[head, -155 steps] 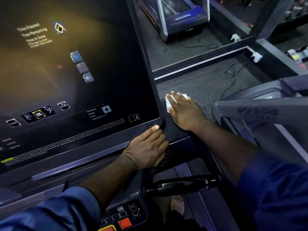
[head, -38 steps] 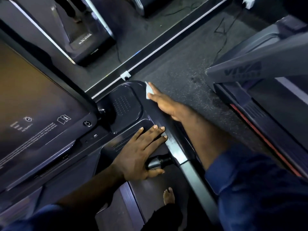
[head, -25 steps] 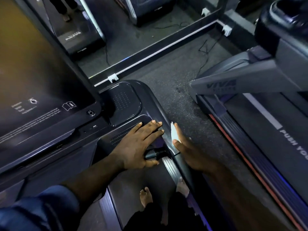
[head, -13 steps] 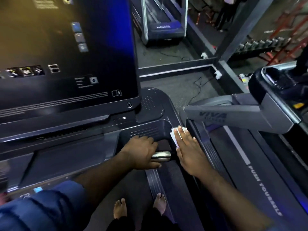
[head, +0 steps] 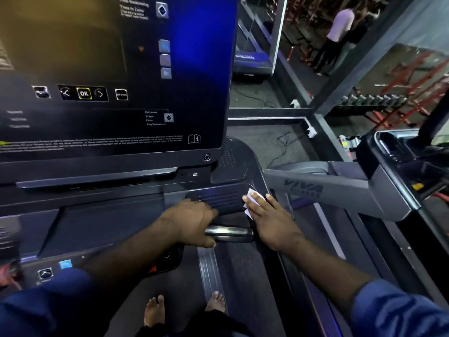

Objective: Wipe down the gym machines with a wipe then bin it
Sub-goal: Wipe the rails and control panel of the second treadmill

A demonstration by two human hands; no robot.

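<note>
I stand on a dark treadmill with a large console screen (head: 116, 76) in front of me. My right hand (head: 272, 220) lies flat with straight fingers, pressing a white wipe (head: 252, 198) onto the right side rail of the console, beside the ribbed tray (head: 218, 198). Most of the wipe is hidden under my fingers. My left hand (head: 192, 220) grips the short black handlebar (head: 230, 233), fingers curled over it and thumb underneath.
A second grey treadmill (head: 328, 188) marked VIVA stands close on the right. A mirror wall ahead reflects a treadmill and a standing person (head: 337, 32). Cables and white plugs (head: 311, 131) lie on the floor ahead. My bare feet (head: 184, 310) are on the belt.
My right hand wiped along the right side rail from its far end back towards me, then settled by the tray. My left hand went from flat on the console to gripping the handlebar.
</note>
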